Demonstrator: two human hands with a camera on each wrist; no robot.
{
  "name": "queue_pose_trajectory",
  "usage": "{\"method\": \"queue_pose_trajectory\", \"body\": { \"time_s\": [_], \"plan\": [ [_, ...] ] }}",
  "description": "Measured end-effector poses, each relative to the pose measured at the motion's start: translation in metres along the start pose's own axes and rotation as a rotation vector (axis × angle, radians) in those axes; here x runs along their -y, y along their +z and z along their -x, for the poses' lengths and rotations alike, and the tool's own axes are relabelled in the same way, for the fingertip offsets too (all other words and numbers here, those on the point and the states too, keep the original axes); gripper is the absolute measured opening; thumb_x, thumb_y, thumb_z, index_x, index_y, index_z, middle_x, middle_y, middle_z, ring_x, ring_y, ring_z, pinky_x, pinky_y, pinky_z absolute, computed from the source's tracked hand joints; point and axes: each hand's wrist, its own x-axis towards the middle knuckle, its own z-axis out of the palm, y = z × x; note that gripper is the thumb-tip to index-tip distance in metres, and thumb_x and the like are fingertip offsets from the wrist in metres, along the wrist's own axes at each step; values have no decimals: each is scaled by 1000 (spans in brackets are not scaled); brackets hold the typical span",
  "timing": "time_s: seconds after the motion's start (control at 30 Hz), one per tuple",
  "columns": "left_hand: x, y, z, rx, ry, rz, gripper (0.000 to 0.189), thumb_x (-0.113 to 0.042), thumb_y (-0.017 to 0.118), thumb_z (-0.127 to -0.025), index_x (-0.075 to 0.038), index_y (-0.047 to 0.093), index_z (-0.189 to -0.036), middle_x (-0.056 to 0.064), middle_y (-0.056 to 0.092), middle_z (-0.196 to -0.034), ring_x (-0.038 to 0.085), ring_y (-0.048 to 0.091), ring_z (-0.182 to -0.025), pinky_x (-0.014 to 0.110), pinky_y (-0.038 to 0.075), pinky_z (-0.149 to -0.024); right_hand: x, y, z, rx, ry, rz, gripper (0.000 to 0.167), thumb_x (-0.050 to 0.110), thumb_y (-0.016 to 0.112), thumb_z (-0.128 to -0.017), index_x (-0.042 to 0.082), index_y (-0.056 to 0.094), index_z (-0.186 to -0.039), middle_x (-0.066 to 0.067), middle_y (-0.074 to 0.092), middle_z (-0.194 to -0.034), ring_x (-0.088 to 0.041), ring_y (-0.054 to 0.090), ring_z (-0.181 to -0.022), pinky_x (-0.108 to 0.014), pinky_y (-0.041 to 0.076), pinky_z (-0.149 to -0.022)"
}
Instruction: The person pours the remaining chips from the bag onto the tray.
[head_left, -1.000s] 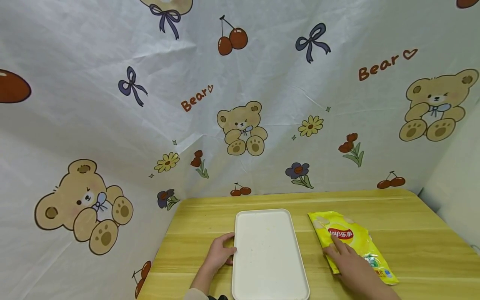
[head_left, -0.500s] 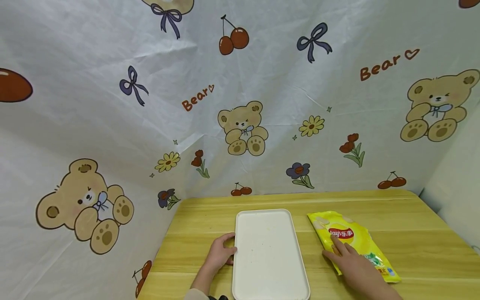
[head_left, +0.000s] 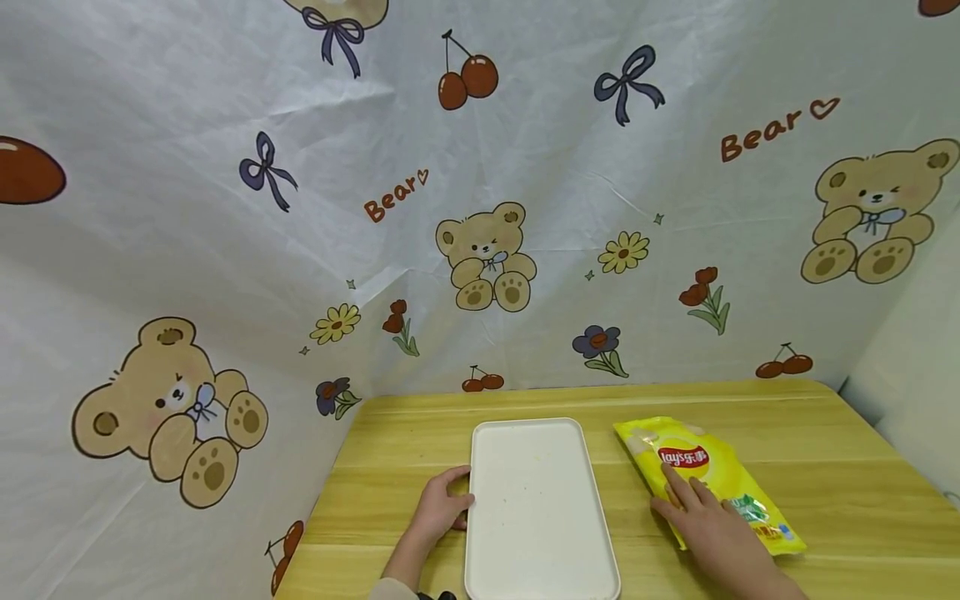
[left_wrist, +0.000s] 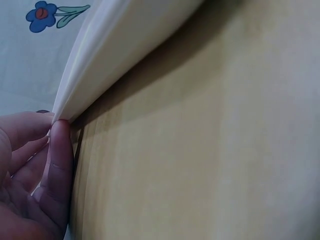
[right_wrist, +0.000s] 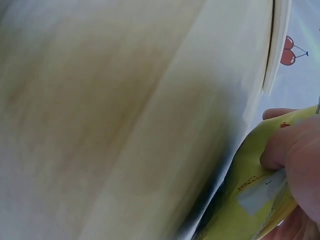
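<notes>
Yellow chip bag [head_left: 726, 477] is on the table [head_left: 847, 467], just R of the white tray [head_left: 536, 508]. Vs. a sec ago, it's slid a bit away & turned a little, so prob. small nudges so far. R hand [head_left: 716, 533] is on top, fingers spread, pretty straight. L hand [head_left: 437, 504] pinches the tray's edge; tray hasn't moved. Bag says "Lay's 乐事"; small print's too tiny. Wall cloth [head_left: 675, 183] says "Bear".

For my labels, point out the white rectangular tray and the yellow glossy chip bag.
White rectangular tray [head_left: 536, 508]: head view, middle of its flat base.
Yellow glossy chip bag [head_left: 722, 472]: head view, printed front.
</notes>
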Motion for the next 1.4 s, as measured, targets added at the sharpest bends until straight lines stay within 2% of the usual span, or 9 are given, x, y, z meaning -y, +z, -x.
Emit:
{"method": "queue_pose_trajectory", "body": {
  "time_s": [0.17,0.57,1.07,1.4],
  "plan": [
    [-1,0,1,-6,7,-7,54,-1,68,-89,-6,55,-141,2,51,-62,10,51,-44,28,55,-47,1,-3,2,-85,-21,55,50,-2,76,-82,26,67,-122,-13,40,-156,-41,55,-124,-68,53,-81],
    [-1,0,0,-11,8,-13,53,-2,68,-89,-6,56,-141,3,51,-64,11,52,-46,28,55,-48,2,-14,2,-152,-81,89,54,-7,73,-81,26,67,-123,-11,40,-155,-39,56,-124,-68,54,-80],
    [0,1,2,-12,20,-7,52,-2,68,-89,-5,57,-140,1,51,-62,10,51,-45,27,55,-47,14,-32,1,-116,-129,44,65,-2,83,-73,25,66,-128,-11,35,-160,-39,51,-130,-71,50,-87],
    [-2,-1,3,1,26,10,47,-3,69,-90,-6,61,-137,8,56,-79,9,55,-52,28,58,-51,24,-45,2,-109,-182,40,62,4,83,-75,24,65,-131,-10,33,-161,-39,52,-130,-67,53,-88]
  ]
}}
